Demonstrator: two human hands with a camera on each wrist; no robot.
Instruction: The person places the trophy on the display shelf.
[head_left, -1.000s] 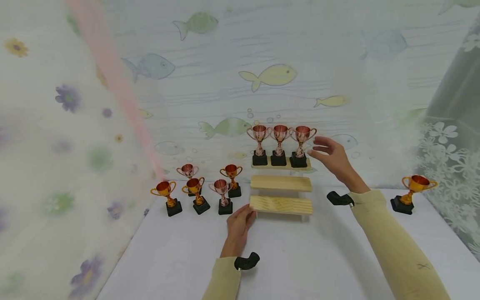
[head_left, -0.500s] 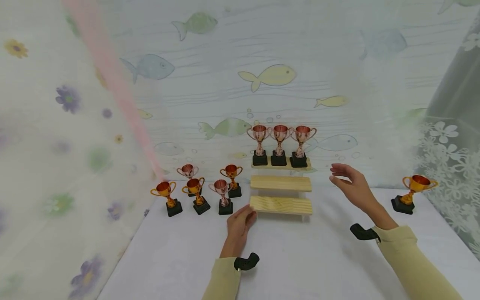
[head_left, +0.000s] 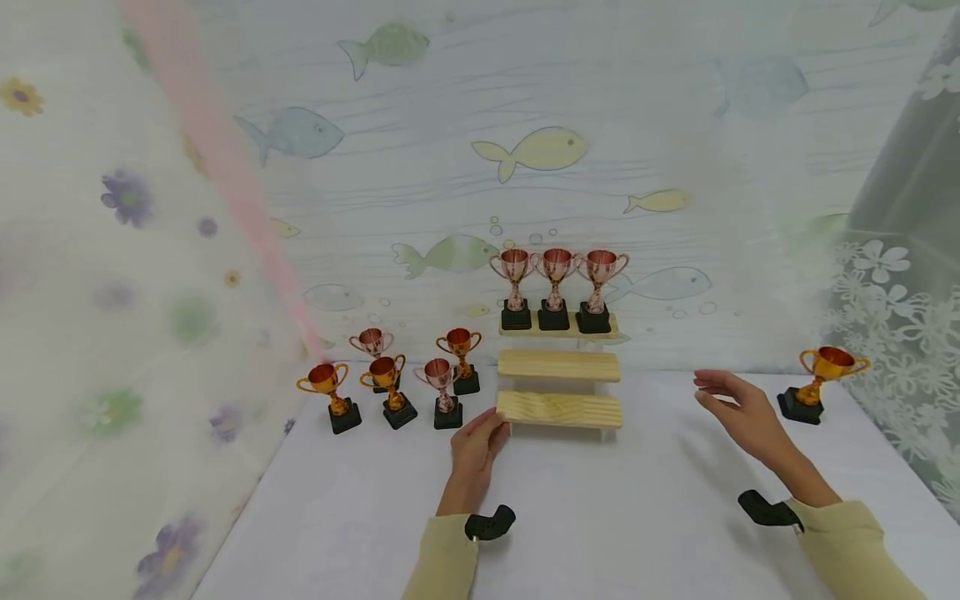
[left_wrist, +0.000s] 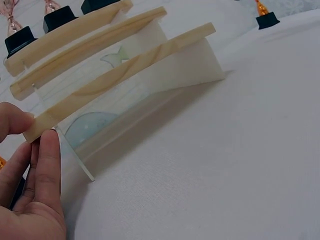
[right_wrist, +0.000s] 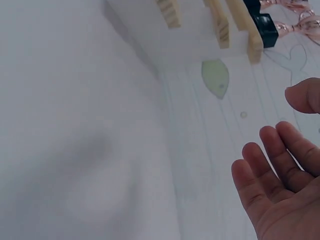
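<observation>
Head: looks forward and down from farthest back, taking in the left hand [head_left: 474, 446], the right hand [head_left: 750, 421], the whole stepped stand [head_left: 558, 408] and the fish-patterned wall [head_left: 525, 83]. Left wrist: looks from close by the left hand, low over the tabletop [left_wrist: 210, 150], across the stepped stand's front, view tilted. Right wrist: looks past the right hand, turned on its side, towards the stepped stand's right end and wall. Shares stepped stand with both other views.

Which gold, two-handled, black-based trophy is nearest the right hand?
The gold trophy standing alone right of the tiered wooden shelf, past the right hand. The other three gold trophies stand left of the shelf.
</observation>
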